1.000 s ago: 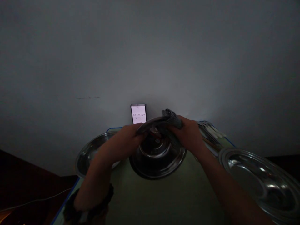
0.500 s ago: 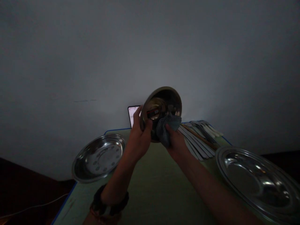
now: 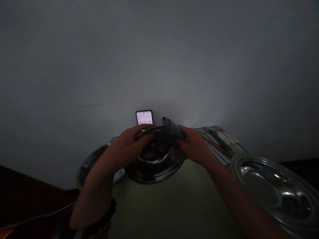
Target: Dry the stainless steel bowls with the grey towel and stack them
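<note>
A shiny metal bowl is held above the green table, between my two hands. My left hand grips its far left rim, thumb on the inside and fingers over the outer side. In my right hand is a bunched grey-blue checked cloth, pressed against the bowl's far right rim. Part of the cloth hangs down along the bowl's right side. The bowl's interior is dark, with a small blurred label at the middle.
One metal dish lies at the left, partly behind my left arm. Stacked metal plates sit at the right. Several knives and other cutlery lie at the back right. A lit phone leans against the wall.
The bowl has come down and tipped, its opening turning from facing me sideways to more level. My left hand has shifted up along the rim, and the cloth has moved to the far edge.
</note>
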Available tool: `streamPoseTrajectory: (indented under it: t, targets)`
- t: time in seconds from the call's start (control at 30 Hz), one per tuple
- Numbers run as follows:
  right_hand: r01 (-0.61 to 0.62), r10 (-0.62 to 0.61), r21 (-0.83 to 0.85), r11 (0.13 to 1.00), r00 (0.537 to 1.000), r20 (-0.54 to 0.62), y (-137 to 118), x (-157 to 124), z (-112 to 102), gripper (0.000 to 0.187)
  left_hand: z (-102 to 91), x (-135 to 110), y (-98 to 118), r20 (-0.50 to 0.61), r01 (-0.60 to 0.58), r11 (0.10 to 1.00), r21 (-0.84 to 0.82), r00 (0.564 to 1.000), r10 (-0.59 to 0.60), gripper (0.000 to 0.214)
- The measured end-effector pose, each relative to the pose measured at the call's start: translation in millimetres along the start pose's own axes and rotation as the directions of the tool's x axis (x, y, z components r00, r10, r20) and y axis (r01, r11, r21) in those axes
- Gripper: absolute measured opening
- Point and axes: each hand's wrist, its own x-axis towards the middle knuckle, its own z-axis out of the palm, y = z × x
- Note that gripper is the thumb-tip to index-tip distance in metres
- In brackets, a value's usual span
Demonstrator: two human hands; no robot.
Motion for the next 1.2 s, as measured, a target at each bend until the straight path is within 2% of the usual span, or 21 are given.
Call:
streamPoseTrajectory:
  t: [0.13, 0.27, 0.37, 0.47, 0.57, 0.63, 0.7, 0.8, 0.87, 0.93, 1.07, 1.13, 1.2]
  targets:
    - [0.046, -0.05, -0.135, 0.99, 0.998, -0.027, -11, -3, -6, 0.013, 2.5, 1, -2, 0.106, -0.047, 0.999, 0.008, 0.993, 0.046, 0.03]
    - [0.048, -0.075, -0.197, 0.979, 0.988, -0.133, -13, -2, -10, 0.017, 4.2, -1, 4, 0.072, -0.07, 0.996, -0.049, 0.995, 0.073, 0.027]
    - [0.046, -0.072, -0.117, 0.992, 0.971, -0.228, -9, -1, -7, 0.021, 7.3, -2, 6, 0.019, -0.054, 0.977, -0.204, 0.998, 0.059, 0.027]
    - [0.015, -0.019, -0.015, 1.0, 0.948, -0.318, -2, 0, -3, 0.023, 10.9, -1, 5, -0.037, -0.01, 0.933, -0.358, 0.999, -0.004, 0.025]
    - [-0.066, 0.113, 0.127, 0.99, 0.903, -0.414, 9, 3, 5, 0.028, 16.0, 4, 1, -0.118, 0.016, 0.861, -0.509, 0.989, -0.089, 0.024]
    - [-0.108, 0.235, 0.294, 0.95, 0.867, -0.44, 17, 5, 12, 0.033, 22.7, 9, -2, -0.19, 0.009, 0.804, -0.595, 0.97, -0.151, 0.026]
    - [-0.115, 0.35, 0.495, 0.861, 0.841, -0.413, 25, 7, 22, 0.037, 33.4, 15, -4, -0.257, -0.013, 0.754, -0.656, 0.944, -0.208, 0.031]
    - [-0.1, 0.49, 0.742, 0.663, 0.807, -0.33, 31, 7, 40, 0.039, 55.1, 19, -5, -0.346, -0.035, 0.722, -0.691, 0.893, -0.288, 0.036]
    - [-0.092, 0.552, 0.837, 0.54, 0.789, -0.269, 31, 4, 51, 0.037, 69.3, 19, -4, -0.421, -0.051, 0.743, -0.667, 0.849, -0.32, 0.038]
    - [-0.101, 0.58, 0.883, 0.458, 0.787, -0.211, 29, 2, 59, 0.035, 79.6, 17, -3, -0.477, -0.075, 0.77, -0.634, 0.821, -0.313, 0.04]
    - [-0.166, 0.563, 0.89, 0.424, 0.818, -0.115, 24, 0, 63, 0.033, 80.7, 17, -1, -0.501, -0.123, 0.748, -0.652, 0.81, -0.304, 0.045]
    - [-0.19, 0.547, 0.886, 0.424, 0.833, -0.083, 24, 0, 60, 0.033, 71.1, 17, 1, -0.482, -0.145, 0.742, -0.654, 0.837, -0.261, 0.048]
    - [-0.222, 0.55, 0.87, 0.44, 0.833, -0.065, 26, 2, 53, 0.034, 56.3, 17, 3, -0.434, -0.149, 0.777, -0.612, 0.884, -0.172, 0.048]
